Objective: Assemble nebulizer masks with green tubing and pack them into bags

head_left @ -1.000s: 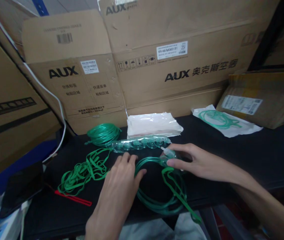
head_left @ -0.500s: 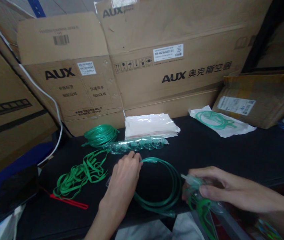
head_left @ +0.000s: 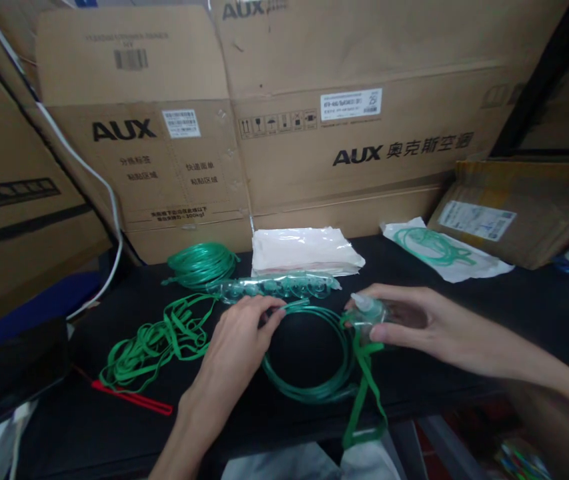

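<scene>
My left hand (head_left: 239,337) pinches the upper end of a coiled green clear tube (head_left: 309,395) lying on the black table. In my right hand (head_left: 427,317) is a clear plastic mask (head_left: 370,312), its pale nozzle pointing up and to the left. A green elastic strap (head_left: 367,380) hangs from the mask past the front edge of the table. The mask sits just right of the coil, apart from the tube end in my left fingers. My right hand covers part of the mask.
Behind lie a thicker green tube coil (head_left: 203,265), a row of clear greenish parts (head_left: 274,287) and white packets (head_left: 307,252). Tangled green straps (head_left: 159,347) and a red tool (head_left: 134,399) are left. Right stands a carton (head_left: 514,207) beside a white bag (head_left: 464,267) with tubing.
My right hand has lifted the mask up from the table's front edge, and its strap now hangs down freely. My left hand has stayed by the tube end, its thumb now showing.
</scene>
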`<state>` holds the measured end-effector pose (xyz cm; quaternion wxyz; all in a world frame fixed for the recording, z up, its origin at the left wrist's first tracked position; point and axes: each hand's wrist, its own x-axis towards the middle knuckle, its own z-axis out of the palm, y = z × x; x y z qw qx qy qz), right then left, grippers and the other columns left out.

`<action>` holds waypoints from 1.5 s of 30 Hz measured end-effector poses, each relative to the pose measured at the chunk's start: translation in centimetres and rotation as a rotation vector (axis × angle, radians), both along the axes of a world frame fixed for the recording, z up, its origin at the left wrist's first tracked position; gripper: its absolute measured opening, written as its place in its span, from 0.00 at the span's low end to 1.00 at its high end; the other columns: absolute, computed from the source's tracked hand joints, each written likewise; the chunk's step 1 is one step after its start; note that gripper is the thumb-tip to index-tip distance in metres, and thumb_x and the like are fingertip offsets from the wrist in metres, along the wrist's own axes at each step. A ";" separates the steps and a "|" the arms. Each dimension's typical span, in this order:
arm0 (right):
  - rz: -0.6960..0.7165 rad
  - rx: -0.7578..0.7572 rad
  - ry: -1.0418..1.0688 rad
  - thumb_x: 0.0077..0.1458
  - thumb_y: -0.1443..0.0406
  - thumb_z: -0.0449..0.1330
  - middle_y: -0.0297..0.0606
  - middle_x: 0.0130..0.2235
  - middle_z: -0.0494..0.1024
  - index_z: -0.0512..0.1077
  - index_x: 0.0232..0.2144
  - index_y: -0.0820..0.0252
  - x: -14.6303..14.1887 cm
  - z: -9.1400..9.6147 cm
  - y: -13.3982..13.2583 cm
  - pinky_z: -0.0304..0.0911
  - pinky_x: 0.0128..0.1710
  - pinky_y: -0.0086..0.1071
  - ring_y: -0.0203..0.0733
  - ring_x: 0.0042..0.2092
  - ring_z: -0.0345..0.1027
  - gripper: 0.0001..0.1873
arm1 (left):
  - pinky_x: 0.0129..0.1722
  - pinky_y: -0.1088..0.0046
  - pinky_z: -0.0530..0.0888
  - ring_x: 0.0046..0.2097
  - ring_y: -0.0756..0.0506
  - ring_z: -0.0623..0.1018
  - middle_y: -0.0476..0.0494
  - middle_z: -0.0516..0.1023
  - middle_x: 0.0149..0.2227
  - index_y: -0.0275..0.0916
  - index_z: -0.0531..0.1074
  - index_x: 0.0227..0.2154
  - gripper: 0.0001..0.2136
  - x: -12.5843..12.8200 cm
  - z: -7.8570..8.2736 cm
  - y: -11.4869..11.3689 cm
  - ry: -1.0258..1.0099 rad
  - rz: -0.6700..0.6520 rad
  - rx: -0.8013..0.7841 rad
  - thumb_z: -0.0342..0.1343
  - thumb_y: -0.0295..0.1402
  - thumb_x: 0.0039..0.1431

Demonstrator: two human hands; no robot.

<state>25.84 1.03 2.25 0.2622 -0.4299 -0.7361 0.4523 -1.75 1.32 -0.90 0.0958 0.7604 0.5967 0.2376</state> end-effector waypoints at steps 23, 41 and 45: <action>0.133 0.187 -0.163 0.59 0.50 0.65 0.28 0.28 0.67 0.79 0.39 0.58 -3.6 -0.4 3.6 0.51 0.27 0.28 0.35 0.29 0.56 0.18 | 0.43 0.72 0.74 0.46 0.43 0.81 0.49 0.84 0.45 0.47 0.81 0.46 0.12 -1.0 0.2 0.4 -0.454 -0.162 -0.137 0.55 0.39 0.68; 0.209 0.036 -0.034 0.59 0.48 0.64 0.29 0.29 0.69 0.79 0.45 0.58 -4.5 -0.9 3.9 0.52 0.27 0.27 0.35 0.30 0.57 0.22 | 0.43 0.74 0.73 0.41 0.46 0.81 0.53 0.83 0.38 0.48 0.81 0.36 0.07 0.1 -0.1 1.1 -0.389 -0.219 -0.015 0.58 0.37 0.66; 0.157 0.049 -0.030 0.58 0.49 0.66 0.29 0.30 0.69 0.79 0.43 0.58 -4.7 -1.0 4.0 0.51 0.28 0.27 0.35 0.31 0.56 0.21 | 0.41 0.75 0.74 0.40 0.47 0.82 0.53 0.84 0.37 0.49 0.82 0.38 0.06 0.4 -0.7 0.9 -0.414 -0.168 0.086 0.59 0.36 0.65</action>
